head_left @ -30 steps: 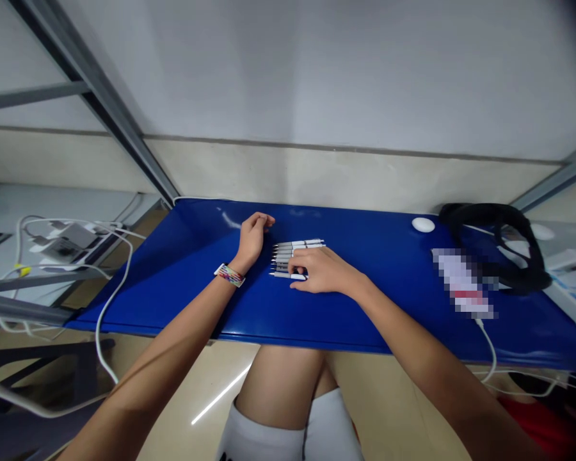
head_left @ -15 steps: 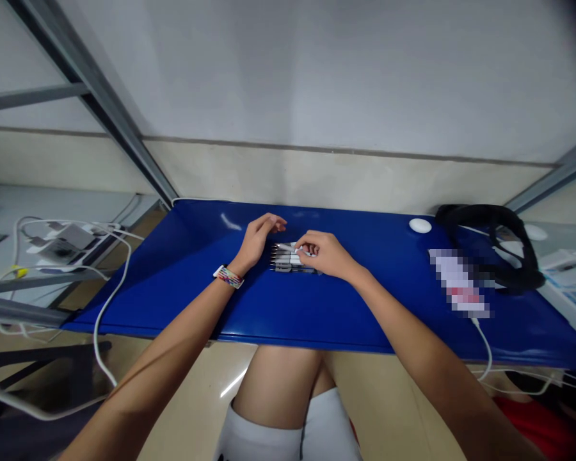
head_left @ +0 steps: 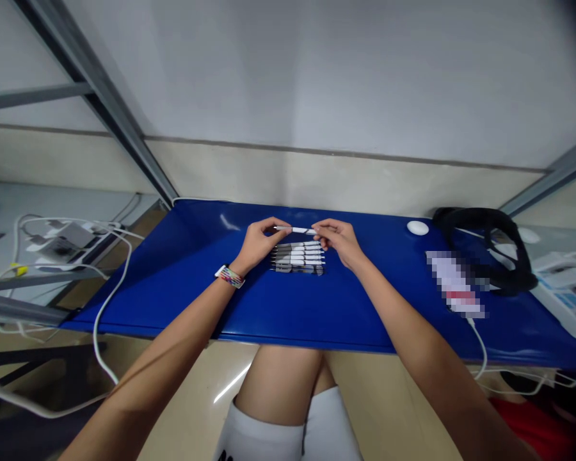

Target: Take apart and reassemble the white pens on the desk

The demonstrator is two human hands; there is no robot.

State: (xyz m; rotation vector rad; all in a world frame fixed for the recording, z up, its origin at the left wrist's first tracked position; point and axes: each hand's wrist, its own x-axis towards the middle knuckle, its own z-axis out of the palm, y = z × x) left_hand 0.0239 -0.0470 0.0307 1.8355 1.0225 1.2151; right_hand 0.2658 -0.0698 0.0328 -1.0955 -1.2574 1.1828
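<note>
Between my two hands a white pen (head_left: 301,230) lies level, its dark tip end to the left. My left hand (head_left: 260,240) pinches it near the tip, thumb below and fingers above. At the other end my right hand (head_left: 338,238) has its fingertips closed on the pen. Just in front of it, several white pens (head_left: 304,256) lie side by side in a row on the blue table (head_left: 288,307), tips to the left. The nearest pen in the row (head_left: 297,269) looks dark and clear rather than white.
To the right are a white oval object (head_left: 417,228), a black headband-like item (head_left: 484,221) and a blurred-out phone-shaped object (head_left: 456,282) with a white cable (head_left: 484,352). Metal frame posts (head_left: 120,109) flank the table. On the left, white cables and a power strip (head_left: 72,246) lie on a grey surface.
My right hand has moved up and away from the row. My left hand has closed on the pen's tip end. The row of pens is now more fully in sight.
</note>
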